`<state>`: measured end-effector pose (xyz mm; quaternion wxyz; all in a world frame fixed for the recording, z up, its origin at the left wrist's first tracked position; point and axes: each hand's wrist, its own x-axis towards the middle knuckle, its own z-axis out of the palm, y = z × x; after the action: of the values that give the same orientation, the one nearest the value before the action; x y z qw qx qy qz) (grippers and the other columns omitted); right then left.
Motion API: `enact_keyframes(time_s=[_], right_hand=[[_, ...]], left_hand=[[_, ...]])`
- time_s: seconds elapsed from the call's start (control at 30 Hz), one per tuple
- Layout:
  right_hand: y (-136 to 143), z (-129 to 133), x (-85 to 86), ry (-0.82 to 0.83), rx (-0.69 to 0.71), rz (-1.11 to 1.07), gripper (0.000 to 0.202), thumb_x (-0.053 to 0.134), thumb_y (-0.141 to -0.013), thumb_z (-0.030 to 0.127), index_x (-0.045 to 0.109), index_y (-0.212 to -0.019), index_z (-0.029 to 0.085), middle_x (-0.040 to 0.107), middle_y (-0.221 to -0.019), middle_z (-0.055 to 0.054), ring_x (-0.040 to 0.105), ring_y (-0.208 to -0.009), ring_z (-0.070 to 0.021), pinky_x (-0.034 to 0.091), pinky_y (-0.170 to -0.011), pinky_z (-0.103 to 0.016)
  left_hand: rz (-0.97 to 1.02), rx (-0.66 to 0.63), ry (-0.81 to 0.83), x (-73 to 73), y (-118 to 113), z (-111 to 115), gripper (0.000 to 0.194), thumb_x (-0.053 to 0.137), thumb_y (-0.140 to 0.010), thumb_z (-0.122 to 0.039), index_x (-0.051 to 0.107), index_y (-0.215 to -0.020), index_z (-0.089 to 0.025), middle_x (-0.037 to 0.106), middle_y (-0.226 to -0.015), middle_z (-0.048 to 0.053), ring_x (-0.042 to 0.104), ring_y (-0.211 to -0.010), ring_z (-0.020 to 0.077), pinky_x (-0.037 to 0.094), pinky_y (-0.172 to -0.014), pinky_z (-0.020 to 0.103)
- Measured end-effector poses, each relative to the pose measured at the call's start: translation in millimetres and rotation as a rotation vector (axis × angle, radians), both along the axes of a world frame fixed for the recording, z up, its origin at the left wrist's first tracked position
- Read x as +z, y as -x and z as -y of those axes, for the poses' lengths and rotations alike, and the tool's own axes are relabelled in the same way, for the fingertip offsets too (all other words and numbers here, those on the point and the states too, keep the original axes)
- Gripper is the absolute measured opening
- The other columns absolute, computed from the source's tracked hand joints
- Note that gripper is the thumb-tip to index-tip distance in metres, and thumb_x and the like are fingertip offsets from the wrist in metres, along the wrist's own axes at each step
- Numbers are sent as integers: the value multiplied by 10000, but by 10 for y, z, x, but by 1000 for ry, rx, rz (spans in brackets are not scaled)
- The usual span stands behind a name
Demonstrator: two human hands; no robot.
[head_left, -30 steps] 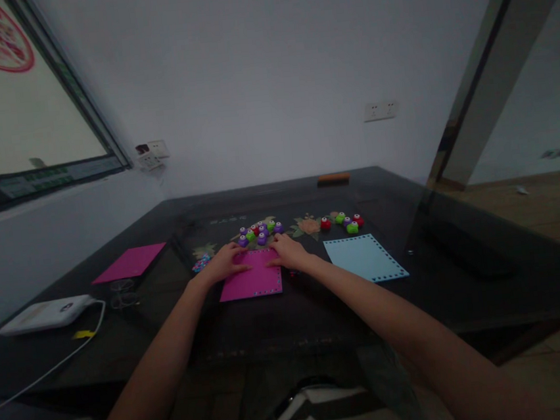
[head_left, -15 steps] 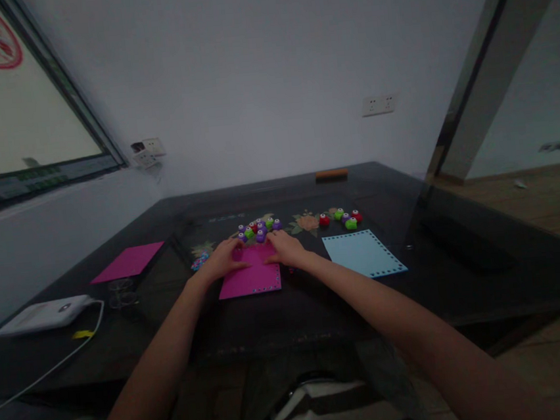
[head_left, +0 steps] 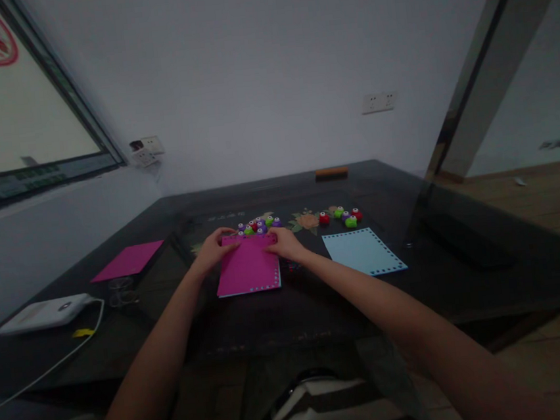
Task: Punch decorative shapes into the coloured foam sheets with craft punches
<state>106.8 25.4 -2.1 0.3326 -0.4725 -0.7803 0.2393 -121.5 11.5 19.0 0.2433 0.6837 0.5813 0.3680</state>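
Note:
A pink paper sheet [head_left: 248,266] with punched holes along its top, right and part of its bottom edge lies in front of me. A thin pale edge shows beneath its bottom and right sides. My left hand [head_left: 213,251] grips its upper left corner, thumb on top and fingers at the far side. At the upper right corner my right hand [head_left: 286,244] holds it in the same way. Just beyond is a cluster of small purple, green and red pieces with white eye-like spots [head_left: 260,225]. To the right lies a pale blue sheet [head_left: 360,252] with holes along three edges.
Another pink sheet [head_left: 129,261] lies at the left, near a clear object [head_left: 122,291] and a white device [head_left: 47,313] with a cable. More eyed pieces [head_left: 346,216] sit beyond the blue sheet. A brown bar [head_left: 331,173] is at the dark table's [head_left: 280,319] far edge.
My left hand has shifted slightly left and away from me, uncovering the sheet's top edge of holes. The pink sheet now reaches a little farther up, and the colourful bits by my left hand are hidden.

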Motion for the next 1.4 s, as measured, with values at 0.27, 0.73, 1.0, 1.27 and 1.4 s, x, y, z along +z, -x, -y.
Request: enact_keyframes(time_s=[0.27, 0.73, 1.0, 1.27, 1.4], right_hand=[[-212, -108, 164, 271, 66, -494, 103, 668, -695, 180, 606, -751, 119, 596, -662, 2, 511, -582, -94, 402, -565, -224], [-1187, 152, 579, 168, -72, -777, 329, 743, -613, 399, 619, -819, 175, 643, -707, -15, 556, -594, -123, 428, -521, -242], [-1375, 282, 317, 254, -64, -766, 345, 767, -578, 404, 664, -797, 159, 664, -752, -40, 572, -613, -128, 457, -598, -282], [-1356, 287, 267, 275, 68, -607, 260, 753, -613, 368, 668, -723, 148, 642, -679, -28, 541, -588, -110, 414, -564, -255], [-1355, 278, 254, 259, 56, -596, 276, 752, -607, 393, 670, -714, 153, 649, -697, -34, 551, -625, -128, 438, -612, -283]], left_hand=[[450, -113, 242, 49, -180, 133, 510, 692, -681, -494, 573, -1021, -133, 670, -924, 108, 630, -684, 182, 520, -613, 310], [451, -383, 217, 135, -1140, 153, 350, 636, -757, -453, 602, -864, -121, 621, -595, 42, 538, -457, 120, 428, -458, 237], [380, -163, -115, -27, -1469, 137, 360, 588, -778, -453, 641, -843, -103, 661, -694, 58, 573, -570, 145, 444, -540, 253], [346, -187, -168, -3, -1379, 246, 366, 527, -829, -472, 588, -687, -140, 584, -466, 11, 526, -435, 133, 371, -432, 222], [358, -199, -168, 2, -1404, 258, 357, 528, -832, -469, 598, -706, -142, 598, -471, 14, 530, -422, 134, 374, -416, 221]])
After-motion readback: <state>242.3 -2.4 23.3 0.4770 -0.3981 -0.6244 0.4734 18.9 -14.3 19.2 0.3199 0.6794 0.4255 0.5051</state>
